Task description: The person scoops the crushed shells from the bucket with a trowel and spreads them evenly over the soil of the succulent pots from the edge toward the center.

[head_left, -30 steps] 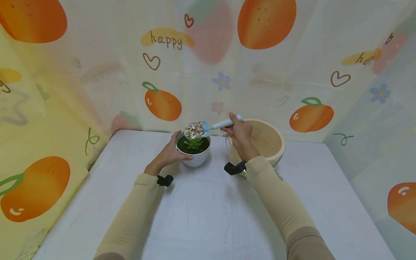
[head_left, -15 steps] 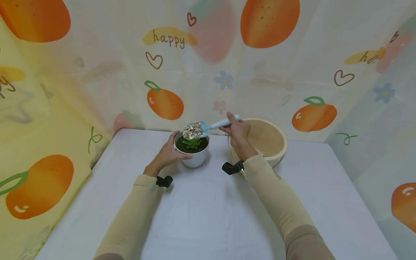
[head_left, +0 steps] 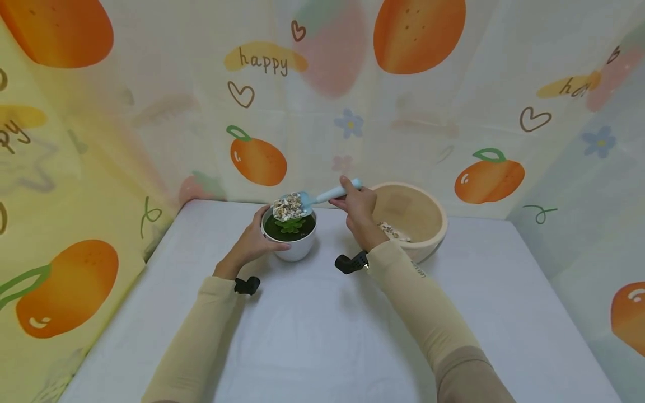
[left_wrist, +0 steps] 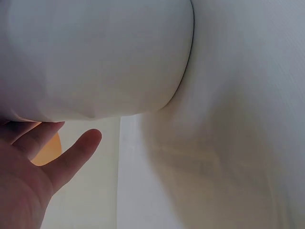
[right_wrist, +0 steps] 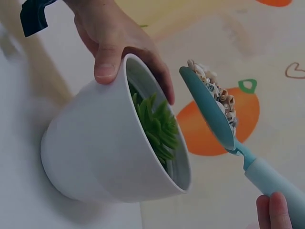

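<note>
Currently | left hand (head_left: 250, 242) grips one pot (head_left: 294, 252) | one plant (right_wrist: 159, 126) | right hand (head_left: 361, 211) grips one scoop (head_left: 328, 196) | one bowl (head_left: 414, 210)

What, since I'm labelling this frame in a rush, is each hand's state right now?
Left hand: holding the white pot near its rim.
Right hand: closed, holding the light blue scoop by its handle.

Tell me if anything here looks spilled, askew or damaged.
Nothing stands out: the small pale shells lie heaped on the light blue scoop, the round white pot stands upright, and no spill or damage shows.
</note>
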Demonstrator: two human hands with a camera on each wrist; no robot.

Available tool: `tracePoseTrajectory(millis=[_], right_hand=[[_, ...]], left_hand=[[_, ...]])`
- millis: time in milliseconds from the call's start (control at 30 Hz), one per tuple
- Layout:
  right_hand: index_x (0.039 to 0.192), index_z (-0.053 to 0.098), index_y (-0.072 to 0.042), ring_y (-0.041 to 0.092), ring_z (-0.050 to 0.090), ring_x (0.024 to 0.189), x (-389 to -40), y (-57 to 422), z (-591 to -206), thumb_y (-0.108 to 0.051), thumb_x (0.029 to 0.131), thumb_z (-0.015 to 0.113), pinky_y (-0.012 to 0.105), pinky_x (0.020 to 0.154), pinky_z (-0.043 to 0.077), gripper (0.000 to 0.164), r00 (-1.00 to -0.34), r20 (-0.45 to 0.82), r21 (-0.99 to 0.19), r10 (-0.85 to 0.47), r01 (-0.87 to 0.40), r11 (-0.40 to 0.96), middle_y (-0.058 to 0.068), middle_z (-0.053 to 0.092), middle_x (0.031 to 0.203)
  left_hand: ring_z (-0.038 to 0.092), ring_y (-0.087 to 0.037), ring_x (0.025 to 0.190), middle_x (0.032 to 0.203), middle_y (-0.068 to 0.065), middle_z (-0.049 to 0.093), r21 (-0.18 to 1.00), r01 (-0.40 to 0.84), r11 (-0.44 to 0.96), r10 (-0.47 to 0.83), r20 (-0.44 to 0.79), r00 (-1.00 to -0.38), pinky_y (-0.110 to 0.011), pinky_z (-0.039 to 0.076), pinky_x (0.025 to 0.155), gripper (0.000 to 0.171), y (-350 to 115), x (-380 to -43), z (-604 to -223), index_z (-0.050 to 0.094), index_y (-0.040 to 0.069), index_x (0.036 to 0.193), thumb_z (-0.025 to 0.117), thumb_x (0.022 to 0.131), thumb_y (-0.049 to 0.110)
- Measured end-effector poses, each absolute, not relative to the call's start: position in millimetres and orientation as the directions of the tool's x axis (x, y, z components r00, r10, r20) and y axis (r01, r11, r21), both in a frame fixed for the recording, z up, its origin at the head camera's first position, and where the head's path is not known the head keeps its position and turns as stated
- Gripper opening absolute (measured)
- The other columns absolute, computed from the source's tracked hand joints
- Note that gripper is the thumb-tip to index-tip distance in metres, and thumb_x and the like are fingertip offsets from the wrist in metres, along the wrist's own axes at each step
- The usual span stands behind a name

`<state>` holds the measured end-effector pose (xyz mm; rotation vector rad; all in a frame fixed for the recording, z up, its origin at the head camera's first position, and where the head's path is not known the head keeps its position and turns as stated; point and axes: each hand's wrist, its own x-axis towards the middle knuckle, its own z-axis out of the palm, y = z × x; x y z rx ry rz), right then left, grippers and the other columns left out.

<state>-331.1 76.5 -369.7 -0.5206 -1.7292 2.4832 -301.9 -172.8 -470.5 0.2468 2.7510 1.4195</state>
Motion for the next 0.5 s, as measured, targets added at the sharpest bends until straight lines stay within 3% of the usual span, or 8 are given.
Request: tracePoseTrajectory(millis=[267,500], right_hand=[[0.092,0.06,-0.004,0.014,0.07,0.06,-328,64,-375,-0.025,0.093,0.067,0.028,0.063,0.06,0.023,-0.95,-0.215,-0.925,0.227,0.124,-0.359,0.007,0.065,0.073],[0.096,0.06,-0.004,0.017,0.074,0.071,-325,56,-380,-0.029,0.093,0.066,0.028,0.069,0.06,0.026,-0.95,-0.24,-0.931,0.199,0.168,-0.323,0.009,0.067,0.08]], left_hand=[[0.036,-0.038,0.139,0.156,-0.016,0.031,0.825,0.117,0.553,0.155,0.037,-0.987,-0.058,0.032,0.113,0.122,-178,-298,-469,0.011,0.015,0.155,0.09,0.065,0.038],[0.031,-0.037,0.143,0.159,-0.016,0.026,0.851,0.133,0.507,0.192,0.038,-0.981,-0.058,0.029,0.114,0.12,-183,-296,-469,0.008,0.011,0.155,0.088,0.069,0.031]])
